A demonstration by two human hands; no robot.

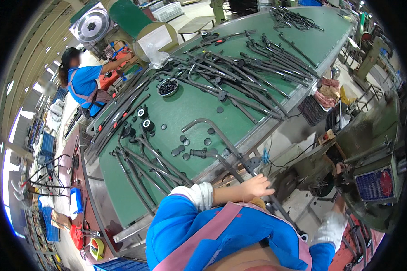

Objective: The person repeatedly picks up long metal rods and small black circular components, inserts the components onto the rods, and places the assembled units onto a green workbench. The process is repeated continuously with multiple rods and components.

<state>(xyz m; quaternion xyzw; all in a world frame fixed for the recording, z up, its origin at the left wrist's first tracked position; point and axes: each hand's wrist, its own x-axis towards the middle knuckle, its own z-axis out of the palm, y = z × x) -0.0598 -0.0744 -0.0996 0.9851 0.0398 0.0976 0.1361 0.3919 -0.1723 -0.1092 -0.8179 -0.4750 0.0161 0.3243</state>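
Observation:
My left hand (256, 187) is closed around a dark bent metal tube (226, 141), whose curved end reaches over the near edge of the green table (185, 110). A second tube with a black fitting (201, 153) lies alongside it. On the right, my right hand (339, 168) is at a green machine (373, 144); its fingers are mostly hidden there. Around the held tube's curved end lie several black round caps (186, 156).
Piles of dark tubes (239, 72) cover the table's far side, and more tubes (144, 167) lie at the near left. A bowl of small black parts (168, 87) stands mid-table. A co-worker in blue (83, 83) works at another machine (92, 26). Cloths (328, 92) lie beyond the right edge.

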